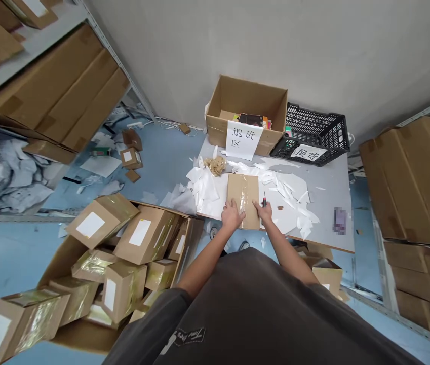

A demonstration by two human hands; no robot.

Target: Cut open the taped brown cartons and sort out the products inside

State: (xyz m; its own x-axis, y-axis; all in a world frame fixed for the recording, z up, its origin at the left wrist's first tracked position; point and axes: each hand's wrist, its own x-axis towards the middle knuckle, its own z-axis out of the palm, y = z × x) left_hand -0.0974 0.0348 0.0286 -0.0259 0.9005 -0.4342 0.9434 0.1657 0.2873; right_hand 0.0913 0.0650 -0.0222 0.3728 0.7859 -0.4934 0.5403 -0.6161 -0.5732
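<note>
A flat taped cardboard box [242, 195] lies near the front edge of the table, with clear tape down its middle. My left hand [232, 215] grips its lower left side, fingers resting on the top face. At the box's right edge is my right hand [264, 211], closed round a small screwdriver [264, 201] with a red and black handle; its thin shaft points away from me. The thumb of that hand touches the box. Torn white paper [205, 185] lies around and under the box, and crumpled brown paper [215, 165] sits behind it.
Behind stand an open carton [215, 133] with a paper sign and a black plastic crate [332, 126]. A big carton [187, 248] full of taped boxes is on the left floor. Shelves with cartons [408, 182] flank both sides. A blurred purple object [340, 221] lies on the table's right.
</note>
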